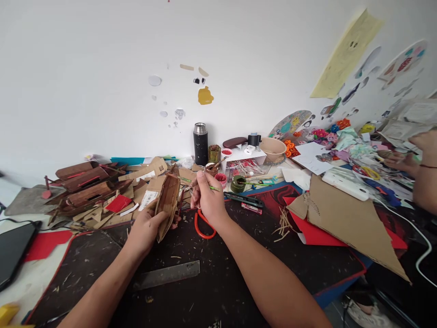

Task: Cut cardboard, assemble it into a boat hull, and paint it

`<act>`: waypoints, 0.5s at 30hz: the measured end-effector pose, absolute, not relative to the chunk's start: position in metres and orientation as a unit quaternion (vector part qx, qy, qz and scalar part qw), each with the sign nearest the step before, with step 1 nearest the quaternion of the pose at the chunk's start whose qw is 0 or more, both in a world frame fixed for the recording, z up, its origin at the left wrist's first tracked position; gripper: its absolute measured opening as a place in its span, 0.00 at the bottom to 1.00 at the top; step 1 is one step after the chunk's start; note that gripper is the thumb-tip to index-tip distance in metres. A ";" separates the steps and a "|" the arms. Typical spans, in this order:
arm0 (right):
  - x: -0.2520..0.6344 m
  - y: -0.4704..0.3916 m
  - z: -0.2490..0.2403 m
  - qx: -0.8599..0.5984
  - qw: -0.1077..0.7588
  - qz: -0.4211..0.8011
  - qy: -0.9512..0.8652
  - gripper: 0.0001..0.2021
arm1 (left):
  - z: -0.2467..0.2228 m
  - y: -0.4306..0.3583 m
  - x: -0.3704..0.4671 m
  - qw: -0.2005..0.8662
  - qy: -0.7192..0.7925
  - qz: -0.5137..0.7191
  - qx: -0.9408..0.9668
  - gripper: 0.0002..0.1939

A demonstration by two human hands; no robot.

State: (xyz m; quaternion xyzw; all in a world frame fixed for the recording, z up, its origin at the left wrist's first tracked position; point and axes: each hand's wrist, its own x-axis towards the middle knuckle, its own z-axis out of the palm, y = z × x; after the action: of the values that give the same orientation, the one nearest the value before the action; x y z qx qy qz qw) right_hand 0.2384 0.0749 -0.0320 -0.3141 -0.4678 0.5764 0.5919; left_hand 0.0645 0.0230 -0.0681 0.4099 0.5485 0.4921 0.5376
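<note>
My left hand (145, 232) grips a small boat-shaped cardboard piece (168, 196), tilted up on its side, its inner face streaked with brown. Pinched in my right hand (209, 200) is a thin paintbrush (215, 188) with a green handle; its tip is near the piece, but whether it touches I cannot tell. Behind the right hand stands a jar of brown paint (211, 170) with another brush across it. Orange scissor-like handles (205, 236) lie below that hand, partly hidden. A clear ruler (170, 274) rests on the dark mat (218, 298).
Brown model boats (87, 177) and cardboard scraps (102, 214) pile up at left. A black thermos (200, 145), paint pots, a utility knife (243, 199) and a beige bowl (273, 148) stand or lie behind. A cardboard sheet (341, 218) lies right, near another person's arm (425, 175).
</note>
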 end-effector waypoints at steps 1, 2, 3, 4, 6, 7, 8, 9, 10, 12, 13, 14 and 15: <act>0.238 0.075 -0.032 -0.318 0.591 0.574 -0.469 0.30 | -0.068 0.023 0.065 0.536 0.549 0.489 0.415 0.25; 0.238 0.075 -0.032 -0.321 0.590 0.573 -0.470 0.30 | -0.068 0.022 0.065 0.533 0.550 0.487 0.420 0.26; 0.238 0.075 -0.032 -0.322 0.589 0.572 -0.470 0.30 | -0.067 0.022 0.065 0.531 0.551 0.483 0.425 0.26; 0.238 0.075 -0.032 -0.324 0.590 0.570 -0.471 0.30 | -0.067 0.022 0.065 0.529 0.554 0.478 0.430 0.27; 0.239 0.076 -0.032 -0.328 0.595 0.563 -0.470 0.30 | -0.066 0.022 0.065 0.526 0.558 0.472 0.434 0.29; 0.240 0.077 -0.032 -0.330 0.600 0.558 -0.468 0.30 | -0.066 0.022 0.065 0.527 0.560 0.469 0.435 0.29; 0.241 0.079 -0.032 -0.332 0.608 0.552 -0.464 0.29 | -0.066 0.022 0.065 0.527 0.561 0.468 0.435 0.30; 0.242 0.080 -0.032 -0.335 0.616 0.546 -0.458 0.29 | -0.066 0.022 0.065 0.527 0.561 0.468 0.434 0.30; 0.244 0.082 -0.031 -0.338 0.624 0.541 -0.451 0.29 | -0.066 0.022 0.065 0.528 0.560 0.471 0.432 0.30; 0.247 0.085 -0.029 -0.343 0.639 0.533 -0.436 0.30 | -0.066 0.022 0.066 0.527 0.559 0.478 0.426 0.29; 0.248 0.086 -0.029 -0.345 0.642 0.532 -0.431 0.30 | -0.066 0.022 0.066 0.526 0.561 0.483 0.420 0.28; 0.249 0.087 -0.028 -0.345 0.642 0.533 -0.430 0.30 | -0.065 0.023 0.066 0.523 0.563 0.488 0.414 0.27; 0.249 0.087 -0.028 -0.344 0.640 0.534 -0.433 0.30 | -0.065 0.023 0.067 0.522 0.564 0.493 0.408 0.27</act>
State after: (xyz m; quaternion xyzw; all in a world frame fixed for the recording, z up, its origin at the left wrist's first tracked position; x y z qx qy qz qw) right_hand 0.2495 0.0871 -0.0275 -0.3439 -0.4330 0.5337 0.6398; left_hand 0.0665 0.0228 -0.0648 0.4083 0.5641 0.4927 0.5218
